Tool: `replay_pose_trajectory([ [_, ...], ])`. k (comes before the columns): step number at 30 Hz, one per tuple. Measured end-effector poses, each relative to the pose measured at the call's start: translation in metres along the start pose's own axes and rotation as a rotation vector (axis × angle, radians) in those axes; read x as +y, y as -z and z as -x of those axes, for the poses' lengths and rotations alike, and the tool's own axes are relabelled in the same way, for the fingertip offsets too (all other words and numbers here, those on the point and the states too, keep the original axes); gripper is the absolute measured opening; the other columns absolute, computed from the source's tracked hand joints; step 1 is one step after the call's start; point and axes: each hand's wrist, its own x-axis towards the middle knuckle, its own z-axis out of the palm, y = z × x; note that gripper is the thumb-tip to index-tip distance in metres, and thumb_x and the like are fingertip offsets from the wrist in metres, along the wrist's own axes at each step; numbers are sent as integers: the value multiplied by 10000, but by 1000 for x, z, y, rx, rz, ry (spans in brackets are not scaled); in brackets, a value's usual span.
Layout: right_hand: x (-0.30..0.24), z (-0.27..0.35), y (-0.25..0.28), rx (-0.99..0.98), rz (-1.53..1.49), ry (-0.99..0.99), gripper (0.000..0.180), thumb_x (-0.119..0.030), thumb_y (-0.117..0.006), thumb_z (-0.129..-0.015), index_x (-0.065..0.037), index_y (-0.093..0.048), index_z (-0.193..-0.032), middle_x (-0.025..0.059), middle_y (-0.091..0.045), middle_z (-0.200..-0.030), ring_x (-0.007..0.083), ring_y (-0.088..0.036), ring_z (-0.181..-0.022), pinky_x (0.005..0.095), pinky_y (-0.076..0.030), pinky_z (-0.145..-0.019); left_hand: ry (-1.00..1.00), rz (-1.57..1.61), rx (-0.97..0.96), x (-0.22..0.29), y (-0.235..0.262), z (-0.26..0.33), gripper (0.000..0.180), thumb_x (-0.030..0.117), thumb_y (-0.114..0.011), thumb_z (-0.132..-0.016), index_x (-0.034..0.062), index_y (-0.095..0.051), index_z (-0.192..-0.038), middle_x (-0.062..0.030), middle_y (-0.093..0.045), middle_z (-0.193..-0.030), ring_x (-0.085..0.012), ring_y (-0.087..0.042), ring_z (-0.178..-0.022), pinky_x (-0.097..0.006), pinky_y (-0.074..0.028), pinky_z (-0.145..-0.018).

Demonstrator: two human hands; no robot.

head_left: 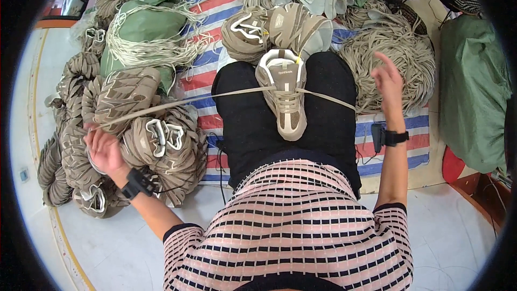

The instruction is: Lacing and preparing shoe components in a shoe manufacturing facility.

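A beige and brown sneaker (pixel 287 97) with a white lining lies between my thighs, its toe toward me. A flat beige shoelace (pixel 188 100) passes through its eyelets. One end stretches taut to the left, where my left hand (pixel 105 150) grips it, above stacked shoe uppers (pixel 156 140). The other end slants down over my right thigh and goes out of sight at its edge. My right hand (pixel 388 80) is raised beside a heap of loose beige laces (pixel 388 56); its index finger is stretched, the other fingers loosely bent, and I see nothing in it.
Bundled brown uppers (pixel 78 145) line the left side. A green sack (pixel 151 24) with pale laces draped over it lies at the far left. More uppers (pixel 274 27) sit beyond my knees on a striped sheet (pixel 202 81). Another green sack (pixel 474 91) stands at the right.
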Motion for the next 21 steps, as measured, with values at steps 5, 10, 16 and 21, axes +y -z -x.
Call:
replay_pose_trajectory([
  [5, -6, -22, -66, -485, 274, 359, 294, -25, -470, -850, -60, -623, -1100, 1, -575, -747, 111, -504, -663, 247, -412, -604, -414, -469, 366, 68, 38, 32, 299, 148, -471, -932, -60, -514, -1142, -141, -568, -1117, -111, -457, -591, -232, -383, -549],
  [10, -22, -23, -121, -584, 746, 766, 206, -128, -590, -808, -49, -642, -992, 67, -600, -841, 245, -550, -814, 349, -439, -697, -559, -1005, 744, 27, 51, 25, 292, 198, -486, -928, -23, -562, -1104, -93, -615, -1024, -116, -487, -703, -236, -383, -584],
  [16, -15, -32, -147, -712, 1232, 926, 273, -294, -650, -778, -67, -649, -929, 85, -610, -867, 267, -555, -892, 394, -409, -766, -847, -2453, 184, -132, 24, -24, 175, 84, -463, -927, 31, -625, -966, -55, -643, -908, -213, -597, -884, -298, -440, -853],
  [21, -20, -35, -154, -840, 1164, 712, 438, -378, -706, -728, -36, -622, -989, 107, -610, -914, 289, -548, -929, 419, -413, -781, -280, -1990, -298, -243, 32, -40, 188, -44, -550, -794, 33, -621, -950, -87, -629, -870, -243, -596, -802, -321, -479, -752],
])
